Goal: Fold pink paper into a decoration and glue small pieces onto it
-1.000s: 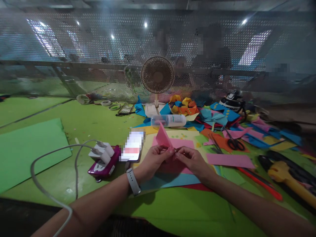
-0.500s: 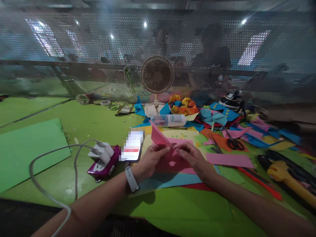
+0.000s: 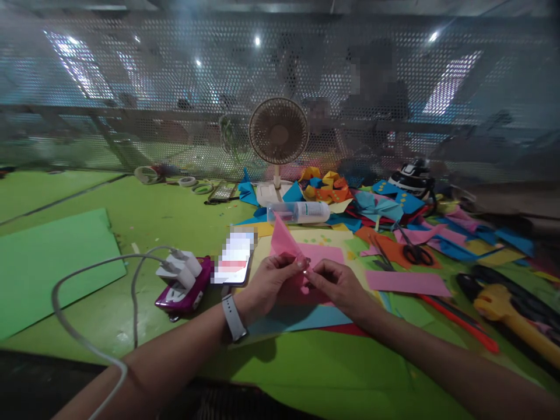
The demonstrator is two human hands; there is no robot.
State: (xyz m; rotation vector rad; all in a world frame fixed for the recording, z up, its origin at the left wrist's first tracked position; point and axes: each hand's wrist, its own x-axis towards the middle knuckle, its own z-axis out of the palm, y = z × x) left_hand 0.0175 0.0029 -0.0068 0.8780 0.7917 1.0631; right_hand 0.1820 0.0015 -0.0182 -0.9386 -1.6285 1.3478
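Observation:
A folded piece of pink paper (image 3: 283, 238) stands up pointed from my left hand (image 3: 272, 281), whose thumb and fingers pinch its lower edge. My right hand (image 3: 341, 283) meets it at the fingertips, closed on the paper's lower end, where a small pink bit hangs. Exactly how the fingertips grip there is partly hidden. Under both hands lie a flat pink sheet (image 3: 330, 254), a light blue sheet (image 3: 301, 321) and a cream sheet (image 3: 260, 248). A pink strip (image 3: 406, 284) is right of my right hand.
Left of my hands are a phone (image 3: 238, 256) and a purple power strip (image 3: 203, 289) with white chargers (image 3: 188, 268) and cables. Behind stand a bottle (image 3: 312, 213) and a fan (image 3: 279, 131). Scissors (image 3: 417, 255), a red-handled tool (image 3: 475, 335) and a yellow tool (image 3: 494, 302) lie right.
My right hand has moved slightly left, its fingers now closer to my left hand's fingertips. The pink paper has turned a little, showing a broader face.

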